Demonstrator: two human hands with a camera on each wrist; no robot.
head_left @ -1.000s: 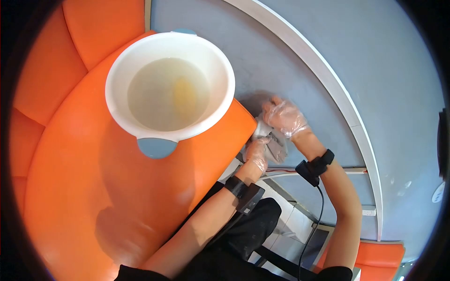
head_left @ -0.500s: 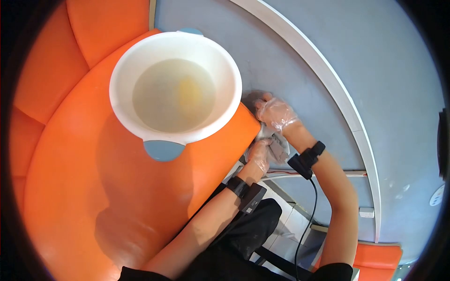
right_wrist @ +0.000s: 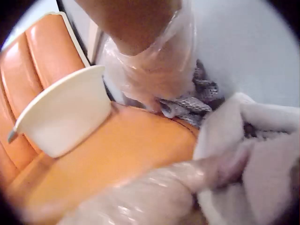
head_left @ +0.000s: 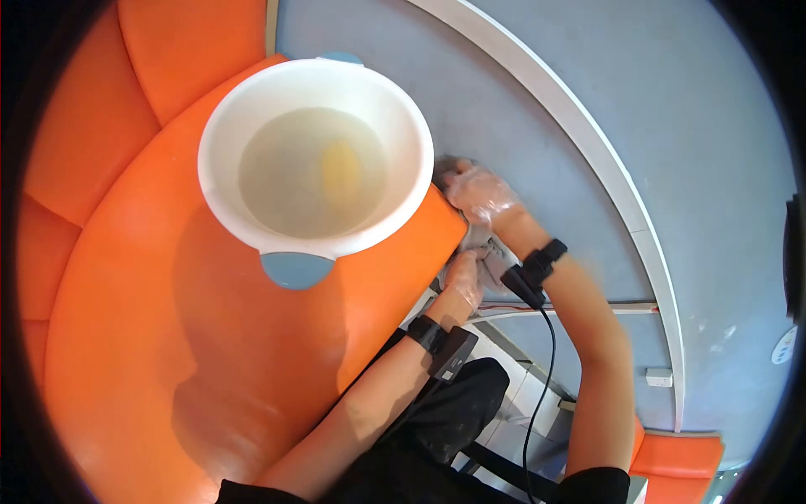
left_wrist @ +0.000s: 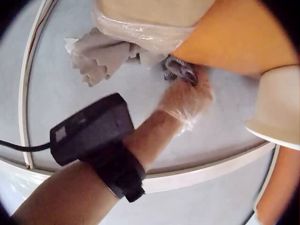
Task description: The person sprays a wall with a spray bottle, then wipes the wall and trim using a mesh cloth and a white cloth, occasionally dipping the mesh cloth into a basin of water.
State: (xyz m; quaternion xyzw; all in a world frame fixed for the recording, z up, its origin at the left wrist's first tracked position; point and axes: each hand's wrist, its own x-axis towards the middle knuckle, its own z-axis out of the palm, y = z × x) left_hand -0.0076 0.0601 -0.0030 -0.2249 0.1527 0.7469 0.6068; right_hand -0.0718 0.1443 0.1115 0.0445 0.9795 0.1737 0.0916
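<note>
Both hands wear clear plastic gloves. My left hand (head_left: 463, 277) holds a pale grey cloth (right_wrist: 276, 164) just off the corner of the orange seat, the thumb lying over a fold. In the left wrist view that cloth (left_wrist: 101, 51) hangs down with a wavy edge. Close to the grey wall, my right hand (head_left: 483, 195) grips a dark grey, mesh-like patterned cloth (right_wrist: 199, 101) beside the seat's edge. Its fingertips are partly hidden by the cloth. A white basin (head_left: 220, 172) with blue-grey handles stands on the seat, holding cloudy water and a blurred yellow thing (head_left: 342, 175).
The orange padded seat (head_left: 260, 336) fills the left side, its corner between basin and hands. A curved white trim (head_left: 588, 143) crosses the grey wall (head_left: 537, 151). Low on the wall runs a pale cable strip (head_left: 512, 311). A black cable (head_left: 546, 378) hangs from the right wrist camera.
My right hand has slid leftward and slightly up along the wall, toward the basin. My left hand stays nearly in place with the pale cloth.
</note>
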